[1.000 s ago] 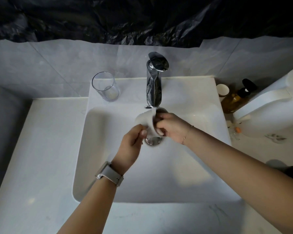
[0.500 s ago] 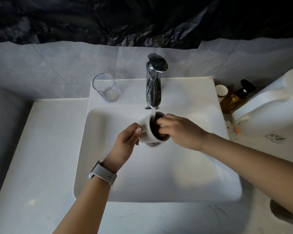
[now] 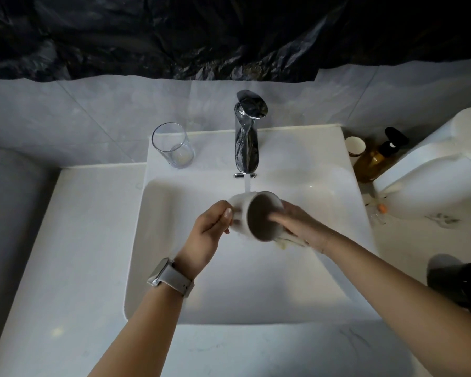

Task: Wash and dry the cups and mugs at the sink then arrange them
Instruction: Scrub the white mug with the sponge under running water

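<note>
Mug under running tap, held between both hands over the sink.

On the sink's back ledge at left stands a clear glass (image 3: 173, 145), well apart from the hands. The left hand (image 3: 211, 229), a grey watch (image 3: 169, 277) on its wrist, curls round the mug (image 3: 253, 214) at its left side, thumb on the wall. The mug is pale, rounded, tipped with its dark mouth toward the camera, water from the chrome tap (image 3: 246, 134) striking it. The right hand (image 3: 299, 224), blurred, presses the mug's right side; its grasp is unclear. The sink (image 3: 229, 281) is smooth white.
</note>
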`<action>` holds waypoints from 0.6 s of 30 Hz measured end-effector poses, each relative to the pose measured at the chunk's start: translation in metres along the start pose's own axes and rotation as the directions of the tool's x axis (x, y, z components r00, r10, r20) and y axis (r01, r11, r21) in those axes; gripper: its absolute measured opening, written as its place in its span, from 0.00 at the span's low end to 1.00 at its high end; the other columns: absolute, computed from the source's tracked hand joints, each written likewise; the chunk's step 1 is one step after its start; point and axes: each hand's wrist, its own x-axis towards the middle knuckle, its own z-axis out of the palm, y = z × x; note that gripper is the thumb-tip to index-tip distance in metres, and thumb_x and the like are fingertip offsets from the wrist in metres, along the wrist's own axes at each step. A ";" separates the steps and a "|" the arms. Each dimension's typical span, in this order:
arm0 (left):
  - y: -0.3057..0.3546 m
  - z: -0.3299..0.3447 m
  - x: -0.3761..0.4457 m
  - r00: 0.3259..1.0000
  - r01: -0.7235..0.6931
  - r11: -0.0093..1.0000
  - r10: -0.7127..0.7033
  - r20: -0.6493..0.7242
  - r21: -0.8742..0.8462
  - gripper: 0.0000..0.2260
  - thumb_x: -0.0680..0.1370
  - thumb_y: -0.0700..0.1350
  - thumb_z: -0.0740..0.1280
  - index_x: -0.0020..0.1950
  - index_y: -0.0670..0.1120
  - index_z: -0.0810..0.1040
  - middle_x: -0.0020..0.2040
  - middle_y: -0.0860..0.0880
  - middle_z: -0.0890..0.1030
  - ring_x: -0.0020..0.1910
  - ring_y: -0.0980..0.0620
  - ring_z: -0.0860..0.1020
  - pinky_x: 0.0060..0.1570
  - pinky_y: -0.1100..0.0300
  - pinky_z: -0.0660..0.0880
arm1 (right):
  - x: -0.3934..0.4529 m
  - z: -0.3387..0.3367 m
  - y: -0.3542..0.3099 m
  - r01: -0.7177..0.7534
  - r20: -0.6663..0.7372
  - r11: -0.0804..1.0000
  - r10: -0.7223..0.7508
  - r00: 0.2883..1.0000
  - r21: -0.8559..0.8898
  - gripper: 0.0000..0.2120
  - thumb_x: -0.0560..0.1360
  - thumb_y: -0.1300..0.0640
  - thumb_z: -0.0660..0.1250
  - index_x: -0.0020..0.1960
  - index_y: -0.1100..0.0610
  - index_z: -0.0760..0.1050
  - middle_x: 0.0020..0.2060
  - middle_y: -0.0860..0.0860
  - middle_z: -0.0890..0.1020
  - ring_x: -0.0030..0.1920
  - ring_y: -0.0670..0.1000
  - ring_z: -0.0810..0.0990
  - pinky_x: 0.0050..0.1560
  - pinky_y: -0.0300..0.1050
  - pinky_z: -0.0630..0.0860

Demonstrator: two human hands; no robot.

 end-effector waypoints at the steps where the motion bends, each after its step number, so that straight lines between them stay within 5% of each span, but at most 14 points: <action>1: 0.001 0.001 0.002 1.000 -0.009 1.000 0.009 0.010 -0.003 0.13 0.81 0.44 0.56 0.38 0.42 0.68 0.36 0.47 0.68 0.37 0.58 0.68 0.41 0.70 0.67 | 0.001 0.005 -0.001 -0.023 -0.026 1.000 0.023 0.999 -0.004 0.04 0.76 0.63 0.64 0.44 0.57 0.75 0.34 0.50 0.78 0.34 0.46 0.75 0.33 0.34 0.71; 5: -0.009 0.004 0.015 0.999 -0.002 1.000 0.002 -0.043 0.007 0.13 0.82 0.43 0.56 0.44 0.35 0.71 0.44 0.43 0.70 0.42 0.53 0.72 0.45 0.66 0.71 | 0.008 0.020 0.005 -0.057 -0.143 0.997 0.062 0.988 0.044 0.09 0.72 0.59 0.60 0.33 0.57 0.68 0.23 0.48 0.68 0.26 0.48 0.66 0.34 0.44 0.62; 7: -0.021 0.007 0.017 0.986 0.033 0.999 -0.028 -0.162 0.028 0.06 0.83 0.40 0.58 0.49 0.44 0.74 0.52 0.47 0.71 0.47 0.51 0.75 0.49 0.64 0.73 | 0.009 0.030 0.005 -0.038 -0.265 0.998 0.047 0.963 0.042 0.09 0.68 0.53 0.59 0.31 0.55 0.68 0.24 0.47 0.70 0.29 0.50 0.68 0.36 0.44 0.64; 9: -0.026 0.013 0.011 0.967 0.115 0.993 -0.117 -0.228 -0.025 0.10 0.82 0.36 0.61 0.57 0.51 0.69 0.60 0.48 0.70 0.51 0.51 0.76 0.50 0.63 0.76 | 0.012 0.042 0.010 -0.020 -0.376 0.998 -0.001 0.927 -0.053 0.14 0.68 0.50 0.56 0.39 0.57 0.76 0.33 0.54 0.78 0.39 0.55 0.76 0.41 0.45 0.68; 12: -0.029 0.026 0.000 0.956 0.254 0.965 -0.261 -0.137 -0.069 0.25 0.79 0.36 0.66 0.72 0.47 0.59 0.66 0.51 0.68 0.54 0.49 0.78 0.50 0.62 0.79 | 0.012 0.056 0.016 -0.054 -0.469 0.983 -0.036 0.882 -0.178 0.14 0.78 0.55 0.57 0.56 0.61 0.76 0.51 0.61 0.82 0.52 0.62 0.79 0.48 0.48 0.72; 15: -0.036 0.033 0.002 0.920 0.338 0.940 -0.319 -0.227 0.048 0.29 0.80 0.38 0.65 0.77 0.46 0.56 0.60 0.50 0.72 0.54 0.45 0.78 0.55 0.49 0.78 | 0.006 0.068 0.021 -0.003 -0.478 0.950 -0.154 0.865 -0.312 0.14 0.80 0.57 0.57 0.63 0.59 0.72 0.52 0.59 0.82 0.52 0.63 0.79 0.45 0.49 0.72; 18: -0.037 0.034 0.007 0.922 0.310 0.947 -0.280 -0.266 0.078 0.24 0.77 0.41 0.61 0.74 0.47 0.66 0.60 0.48 0.77 0.55 0.48 0.76 0.51 0.60 0.77 | 0.001 0.072 0.025 0.049 -0.454 0.921 -0.236 0.859 -0.386 0.21 0.80 0.57 0.58 0.72 0.57 0.65 0.50 0.57 0.83 0.50 0.62 0.80 0.40 0.46 0.69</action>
